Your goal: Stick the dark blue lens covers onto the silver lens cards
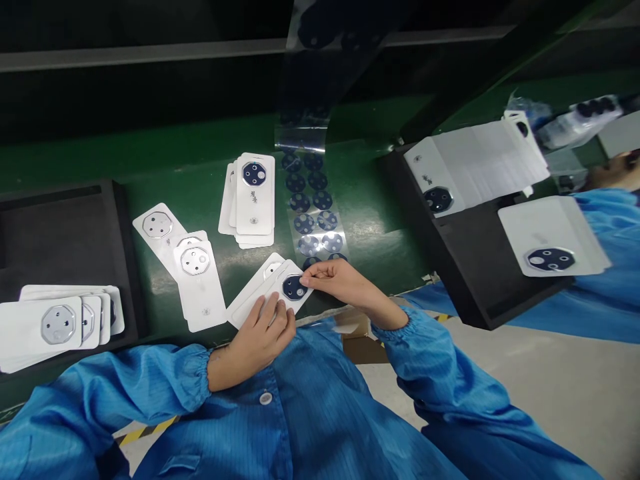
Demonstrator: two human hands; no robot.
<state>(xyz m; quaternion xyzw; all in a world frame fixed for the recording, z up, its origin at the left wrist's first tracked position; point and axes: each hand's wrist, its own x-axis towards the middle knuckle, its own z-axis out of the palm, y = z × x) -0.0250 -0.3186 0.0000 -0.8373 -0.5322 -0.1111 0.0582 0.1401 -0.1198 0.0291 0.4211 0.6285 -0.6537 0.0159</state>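
On the green table in front of me lies a white phone-back-shaped panel (265, 293) with a dark blue round sticker (293, 287) at its right end. My left hand (263, 337) rests on that panel with its fingers stretched out and slightly bent. At the sticker's right edge, thumb and fingers of my right hand (340, 283) are pinched together. Under this panel another white panel (260, 275) shows a silver octagon. Just beyond my right hand runs a clear strip of dark blue stickers (310, 200).
Several panels with silver octagons (200, 287) lie left of centre. Behind stands a stack with a blue octagon (255, 200). Black trays (55, 227) with panels flank both sides; the right black tray (465, 267) holds a long row. A co-worker's blue sleeve (610, 227) is at far right.
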